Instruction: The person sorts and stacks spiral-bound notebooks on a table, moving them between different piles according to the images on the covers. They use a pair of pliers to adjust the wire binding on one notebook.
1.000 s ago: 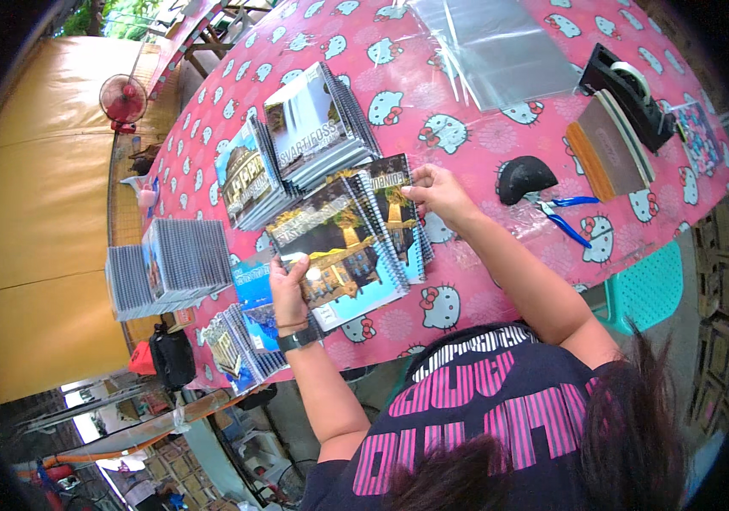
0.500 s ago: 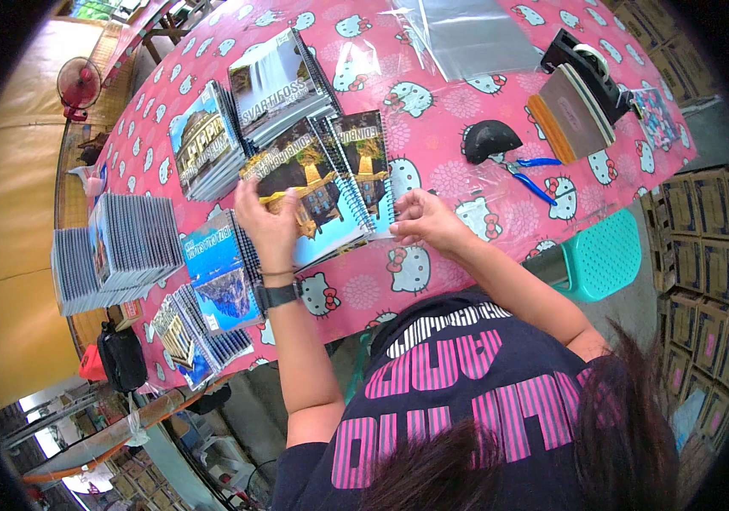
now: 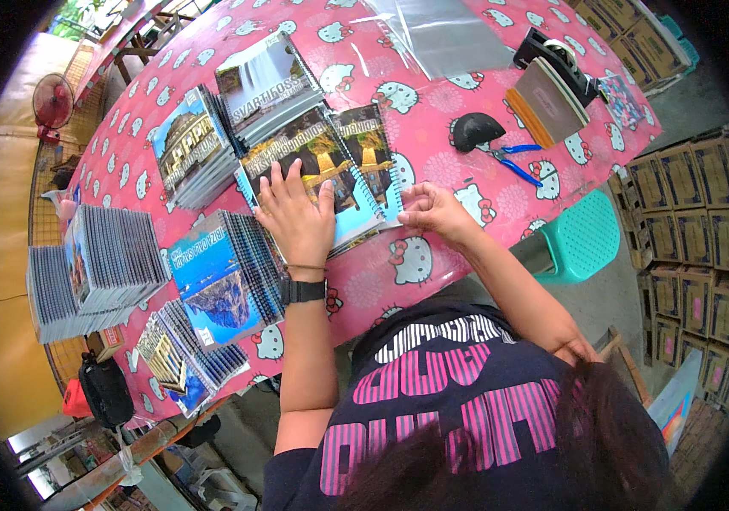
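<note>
watching from afar, i see two spiral pads on the pink table, just in front of me: the left pad overlaps the right pad. my left hand lies flat on the left pad, fingers spread and clasping nothing. my right hand touches the right pad's near corner, thumb and fingers close together; i cannot tell whether they pinch it.

i judge each pad fairly light, with stiff covers that would bend at a corner. the covers shine, so i expect them to be slippery and to slide over one another. the wire coils look the fragile part: they could snag on each other or be crushed. i'd hold a pad by its coil-free edge, thumb on top, fingers beneath.

as for containers, clear sleeves lie flat at the table's far side, seemingly with nothing inside. the black dispenser carries a roll of tape. brown boxes are stacked at right and a black pouch sits at lower left; the contents of both are hidden.
</note>
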Action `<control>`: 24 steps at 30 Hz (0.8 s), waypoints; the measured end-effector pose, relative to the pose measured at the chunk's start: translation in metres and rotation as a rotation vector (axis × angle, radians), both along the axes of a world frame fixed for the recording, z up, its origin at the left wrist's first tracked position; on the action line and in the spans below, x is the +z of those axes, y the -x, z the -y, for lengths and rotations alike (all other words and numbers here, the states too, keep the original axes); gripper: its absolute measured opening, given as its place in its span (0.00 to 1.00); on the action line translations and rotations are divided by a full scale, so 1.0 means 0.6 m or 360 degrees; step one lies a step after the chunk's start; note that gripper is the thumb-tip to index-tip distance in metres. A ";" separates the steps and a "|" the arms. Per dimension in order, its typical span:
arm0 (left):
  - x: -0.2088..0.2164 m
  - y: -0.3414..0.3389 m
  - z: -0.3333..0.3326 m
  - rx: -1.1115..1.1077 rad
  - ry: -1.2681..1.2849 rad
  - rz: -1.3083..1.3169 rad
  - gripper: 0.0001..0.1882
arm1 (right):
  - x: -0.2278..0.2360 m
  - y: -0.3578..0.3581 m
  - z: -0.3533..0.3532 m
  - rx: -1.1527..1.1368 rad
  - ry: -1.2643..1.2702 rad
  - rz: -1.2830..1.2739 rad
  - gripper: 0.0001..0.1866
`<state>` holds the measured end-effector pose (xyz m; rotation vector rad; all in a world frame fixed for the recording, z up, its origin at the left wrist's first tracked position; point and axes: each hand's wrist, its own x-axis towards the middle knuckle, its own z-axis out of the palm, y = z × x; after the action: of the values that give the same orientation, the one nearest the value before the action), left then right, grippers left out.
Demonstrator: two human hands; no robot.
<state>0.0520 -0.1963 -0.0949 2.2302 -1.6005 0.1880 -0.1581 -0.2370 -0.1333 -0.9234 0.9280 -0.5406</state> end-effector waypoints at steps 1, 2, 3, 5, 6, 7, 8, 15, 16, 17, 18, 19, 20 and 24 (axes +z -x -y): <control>0.000 0.001 0.003 0.0001 0.0004 -0.0016 0.27 | 0.002 0.004 0.001 -0.0029 -0.0137 0.0145 0.25; 0.003 -0.001 0.005 -0.0001 0.0005 -0.0019 0.27 | 0.000 0.006 0.004 -0.0002 -0.0202 0.0232 0.25; 0.002 -0.002 0.005 -0.0005 0.0007 -0.0013 0.27 | -0.001 0.010 0.010 0.0028 -0.0267 0.0318 0.25; 0.002 -0.001 0.004 -0.0001 -0.0018 -0.0026 0.27 | 0.000 0.010 0.014 0.0078 -0.0225 0.0295 0.27; 0.004 -0.002 0.005 0.0006 -0.0026 -0.0025 0.27 | 0.002 0.007 0.015 0.0097 -0.0118 0.0185 0.29; 0.004 -0.003 0.005 0.0009 -0.0031 -0.0035 0.27 | 0.004 0.004 0.018 0.0118 -0.0010 0.0076 0.30; 0.005 -0.003 0.005 0.0005 -0.0037 -0.0036 0.28 | 0.006 0.002 0.020 0.0132 0.0095 -0.0033 0.32; 0.008 -0.003 0.006 -0.0009 -0.0033 -0.0071 0.27 | 0.004 0.004 0.045 0.0232 -0.0366 0.0153 0.32; 0.007 -0.004 0.004 -0.0015 -0.0034 -0.0075 0.27 | -0.001 0.004 0.044 0.0284 -0.0259 0.0136 0.32; 0.007 -0.005 0.005 -0.0026 -0.0029 -0.0081 0.27 | -0.006 0.006 0.044 0.0330 -0.0143 0.0119 0.32; 0.006 -0.005 0.006 -0.0039 -0.0023 -0.0086 0.27 | -0.013 0.007 0.044 0.0373 -0.0026 0.0103 0.31; 0.007 -0.005 0.007 -0.0053 -0.0017 -0.0098 0.27 | -0.023 0.006 0.045 0.0387 -0.0020 0.0136 0.32; 0.007 -0.005 0.009 -0.0069 -0.0007 -0.0111 0.27 | -0.029 0.003 0.046 0.0399 -0.0008 0.0167 0.33; 0.012 -0.008 0.010 -0.0096 -0.0036 -0.0161 0.27 | -0.014 0.017 0.058 0.0498 -0.0134 0.0202 0.34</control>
<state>0.0568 -0.2026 -0.0879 2.1681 -1.6210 0.0402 -0.1682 -0.2720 -0.1414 -0.9254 0.6706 -0.2868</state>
